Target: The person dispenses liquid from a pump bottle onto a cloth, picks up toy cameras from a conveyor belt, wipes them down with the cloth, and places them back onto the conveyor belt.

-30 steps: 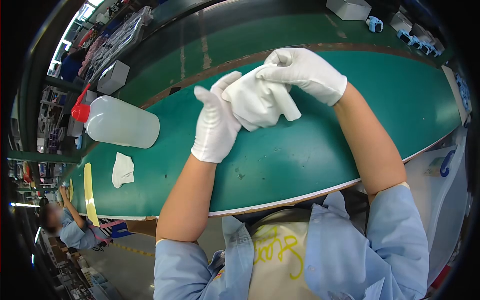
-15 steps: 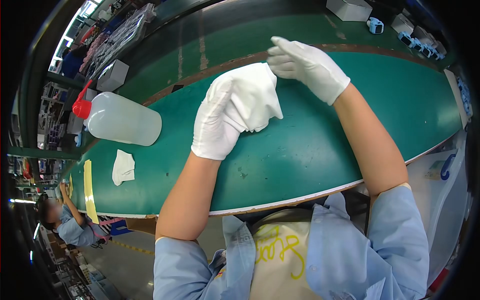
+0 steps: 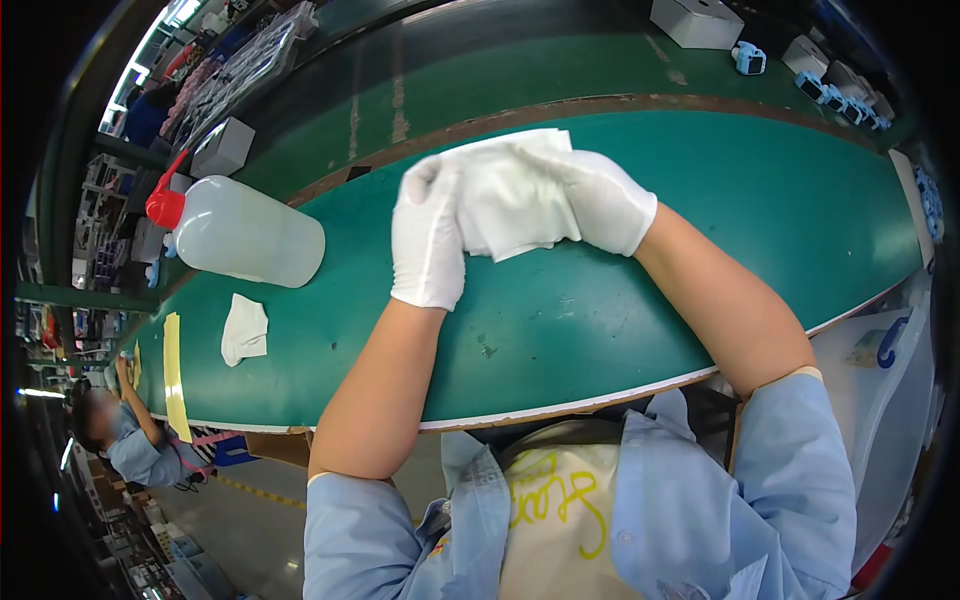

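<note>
A white cloth (image 3: 508, 208) is stretched between my two white-gloved hands above the green table (image 3: 590, 330). Its left edge is pinched in my left hand (image 3: 428, 238), fingers curled over the top. On the other side my right hand (image 3: 608, 203) has its fingers closed on the cloth's upper right part; folds hide the fingertips. The cloth is slightly blurred and hangs down in the middle, its lower edge loose. Whether anything lies inside or behind it, I cannot tell.
A plastic bottle (image 3: 250, 232) with a red spout lies left on its side. Nearby are a small white cloth (image 3: 245, 330) and a yellow strip (image 3: 175, 375). Light-blue watches (image 3: 748, 58) and a white box (image 3: 697, 20) stand far right. A co-worker (image 3: 140, 440) sits at the left end.
My right hand has come down and left from open air and taken hold of the cloth's right side. The cloth has been spread wider; my left hand still holds its left edge.
</note>
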The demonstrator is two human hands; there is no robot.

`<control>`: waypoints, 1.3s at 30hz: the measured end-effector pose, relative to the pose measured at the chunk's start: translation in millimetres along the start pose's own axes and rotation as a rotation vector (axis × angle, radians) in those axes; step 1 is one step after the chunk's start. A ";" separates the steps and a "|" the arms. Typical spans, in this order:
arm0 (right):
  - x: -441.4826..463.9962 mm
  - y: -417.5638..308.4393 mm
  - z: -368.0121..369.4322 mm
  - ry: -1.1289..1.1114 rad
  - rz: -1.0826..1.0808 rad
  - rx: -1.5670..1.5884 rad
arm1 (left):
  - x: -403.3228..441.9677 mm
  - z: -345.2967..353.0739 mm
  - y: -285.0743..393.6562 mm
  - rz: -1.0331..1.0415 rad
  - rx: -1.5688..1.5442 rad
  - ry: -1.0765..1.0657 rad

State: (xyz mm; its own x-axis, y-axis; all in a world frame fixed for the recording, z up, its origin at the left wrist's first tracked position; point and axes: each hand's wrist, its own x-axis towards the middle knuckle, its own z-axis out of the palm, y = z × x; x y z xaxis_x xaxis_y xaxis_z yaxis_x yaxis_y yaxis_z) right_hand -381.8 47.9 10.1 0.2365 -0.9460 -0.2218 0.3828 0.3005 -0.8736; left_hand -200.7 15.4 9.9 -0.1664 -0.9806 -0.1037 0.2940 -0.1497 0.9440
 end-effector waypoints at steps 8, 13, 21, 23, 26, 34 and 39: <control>13.6 2.6 -18.1 0.187 -0.137 0.080 | 17.2 -55.6 69.7 1.595 0.890 0.500; 9.4 1.9 -16.6 0.172 -0.106 -0.069 | 34.2 -159.5 102.6 1.241 0.324 0.939; 2.4 -4.0 -11.9 0.177 -0.109 -0.040 | 45.2 -150.4 84.5 0.460 -0.086 0.393; 2.9 -3.2 -10.1 0.175 -0.126 -0.035 | 47.9 -140.1 72.5 0.428 -0.042 0.322; 2.3 -2.9 -11.0 0.180 -0.165 -0.042 | 49.1 -119.4 45.5 0.394 0.135 0.149; -0.7 -17.0 -7.2 0.237 -0.290 -0.038 | 6.1 -15.6 21.6 0.402 0.382 -0.228; -14.2 -22.8 27.7 0.031 -0.716 -0.352 | -8.1 12.6 2.1 0.343 0.335 -0.198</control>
State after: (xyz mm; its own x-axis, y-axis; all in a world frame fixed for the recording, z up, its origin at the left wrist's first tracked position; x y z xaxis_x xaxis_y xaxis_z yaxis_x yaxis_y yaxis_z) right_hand -369.1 57.8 45.1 0.0127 -0.8993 0.4372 0.1261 -0.4323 -0.8929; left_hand -210.7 24.6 16.7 -0.2977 -0.9186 0.2600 0.0512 0.2566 0.9652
